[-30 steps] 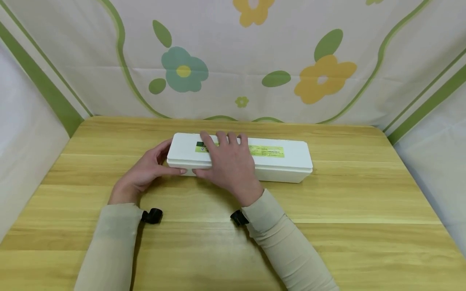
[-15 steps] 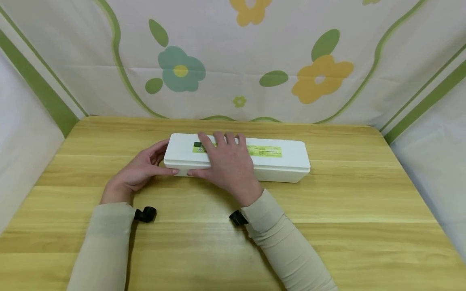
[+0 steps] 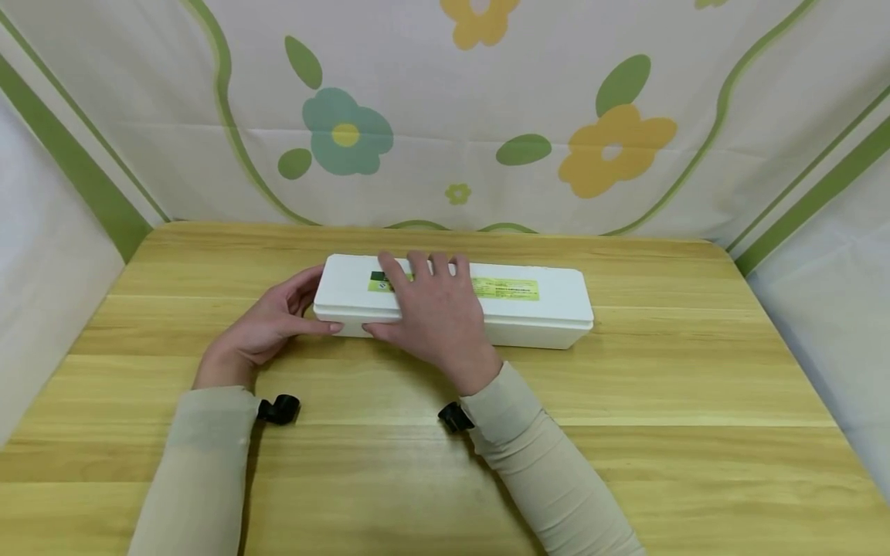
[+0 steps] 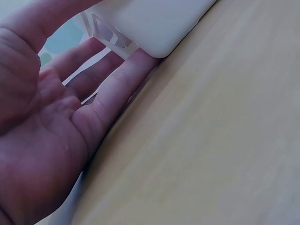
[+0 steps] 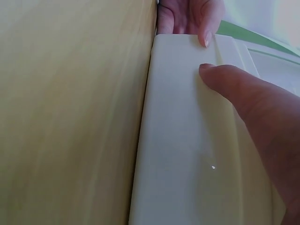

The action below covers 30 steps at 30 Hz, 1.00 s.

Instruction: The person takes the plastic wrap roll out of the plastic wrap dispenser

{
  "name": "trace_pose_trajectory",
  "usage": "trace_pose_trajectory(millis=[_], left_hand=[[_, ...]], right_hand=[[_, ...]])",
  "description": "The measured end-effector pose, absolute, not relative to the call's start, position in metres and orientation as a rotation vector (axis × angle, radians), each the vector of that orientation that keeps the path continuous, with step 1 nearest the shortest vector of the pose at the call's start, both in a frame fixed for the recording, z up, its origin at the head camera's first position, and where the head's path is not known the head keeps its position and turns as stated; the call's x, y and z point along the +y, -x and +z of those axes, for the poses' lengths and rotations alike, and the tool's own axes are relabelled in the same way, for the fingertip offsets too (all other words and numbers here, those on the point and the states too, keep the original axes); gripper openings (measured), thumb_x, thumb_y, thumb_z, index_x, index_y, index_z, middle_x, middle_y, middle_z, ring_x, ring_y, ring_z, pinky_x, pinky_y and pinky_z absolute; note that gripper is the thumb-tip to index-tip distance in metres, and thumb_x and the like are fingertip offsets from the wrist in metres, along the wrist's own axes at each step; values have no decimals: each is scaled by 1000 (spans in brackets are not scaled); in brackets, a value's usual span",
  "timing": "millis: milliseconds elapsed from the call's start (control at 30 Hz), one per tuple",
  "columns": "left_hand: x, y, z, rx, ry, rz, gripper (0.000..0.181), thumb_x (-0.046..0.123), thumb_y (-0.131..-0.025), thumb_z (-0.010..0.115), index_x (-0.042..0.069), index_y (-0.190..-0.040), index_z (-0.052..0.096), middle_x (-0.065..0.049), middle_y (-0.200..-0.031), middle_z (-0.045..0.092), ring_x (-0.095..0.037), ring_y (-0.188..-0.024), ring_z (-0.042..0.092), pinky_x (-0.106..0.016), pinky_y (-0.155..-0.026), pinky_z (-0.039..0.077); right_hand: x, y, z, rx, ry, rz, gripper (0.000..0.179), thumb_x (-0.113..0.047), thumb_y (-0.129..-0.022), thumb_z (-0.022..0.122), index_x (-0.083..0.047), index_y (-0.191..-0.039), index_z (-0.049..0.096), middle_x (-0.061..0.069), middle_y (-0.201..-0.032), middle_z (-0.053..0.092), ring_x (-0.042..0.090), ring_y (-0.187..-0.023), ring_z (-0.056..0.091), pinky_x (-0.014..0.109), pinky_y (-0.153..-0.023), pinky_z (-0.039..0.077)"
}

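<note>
A long white box [image 3: 556, 297] with a lid lies across the table in the head view, with a yellow-green label [image 3: 514, 289] on top. My left hand [image 3: 267, 324] holds its left end, thumb on the front side and fingers round behind the end. In the left wrist view, fingers of the left hand [image 4: 56, 117] reach the end of the box [image 4: 159, 23] close to the table. My right hand [image 3: 445, 313] spans the lid left of centre. Its fingertips bend over the far edge, and the thumb [image 5: 234, 84] presses the front side just below the lid's rim.
The wooden table [image 3: 695, 371] extends all round the box. Behind it hangs a white curtain [image 3: 431, 93] printed with flowers and leaves. A small black camera [image 3: 283, 409] sits at the left cuff, and another black camera [image 3: 456, 417] at the right cuff.
My left thumb has slid slightly left along the front of the box. The right hand keeps its grip, and the lid stays on. The head view has shifted a little.
</note>
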State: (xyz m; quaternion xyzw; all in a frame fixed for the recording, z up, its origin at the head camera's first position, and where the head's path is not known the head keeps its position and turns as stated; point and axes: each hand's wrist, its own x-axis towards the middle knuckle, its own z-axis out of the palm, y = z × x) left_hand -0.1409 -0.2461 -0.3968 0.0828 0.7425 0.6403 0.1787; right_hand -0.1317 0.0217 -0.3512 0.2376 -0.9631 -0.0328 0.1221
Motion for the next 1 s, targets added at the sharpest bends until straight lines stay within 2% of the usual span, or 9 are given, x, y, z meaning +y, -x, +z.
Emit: trace_pose_trajectory(millis=[167, 333, 433, 633, 700, 1000], left_hand=[[-245, 140, -397, 2108, -226, 1795, 97, 0, -89, 85, 17, -169, 34, -4, -171, 36, -23, -162, 26, -17, -117, 35], [-244, 139, -395, 2125, -211, 1773, 98, 2, -89, 86, 18, -170, 32, -5, -174, 34, -24, -164, 22, -34, -129, 27], [-244, 139, -394, 2131, -208, 1771, 99, 3, -89, 86, 19, -171, 32, -5, -174, 34, -24, -164, 22, -40, -130, 24], [-244, 139, -394, 2137, -225, 1775, 102, 3, -89, 87, 25, -171, 32, -2, -174, 34, -22, -161, 25, -23, -119, 33], [-244, 139, -394, 2139, -229, 1774, 102, 3, -89, 87, 25, -171, 32, -2, -173, 34, -22, -161, 26, -22, -119, 33], [-243, 139, -395, 2142, -236, 1774, 102, 2, -88, 87, 25, -171, 32, -3, -174, 34, -24, -163, 22, -51, -132, 18]], right_hand=[[21, 130, -354, -2752, -689, -120, 94, -86, -86, 61, -29, -159, 46, 7, -138, 66, 38, -123, 64, 58, -107, 44], [19, 129, -356, -2700, -670, -128, 92, -83, -85, 62, -26, -156, 49, 8, -134, 67, 38, -118, 66, 58, -104, 47], [18, 129, -357, -2675, -664, -130, 91, -82, -84, 62, -25, -154, 51, 7, -133, 68, 38, -116, 67, 57, -102, 48], [17, 129, -357, -2622, -666, -137, 89, -80, -84, 63, -24, -153, 54, 7, -131, 70, 37, -115, 69, 57, -102, 51], [17, 129, -357, -2616, -667, -139, 89, -80, -84, 63, -24, -153, 55, 7, -131, 70, 37, -116, 69, 57, -103, 51], [19, 129, -358, -2608, -679, -149, 92, -84, -85, 63, -26, -155, 54, 3, -134, 70, 29, -123, 68, 57, -104, 51]])
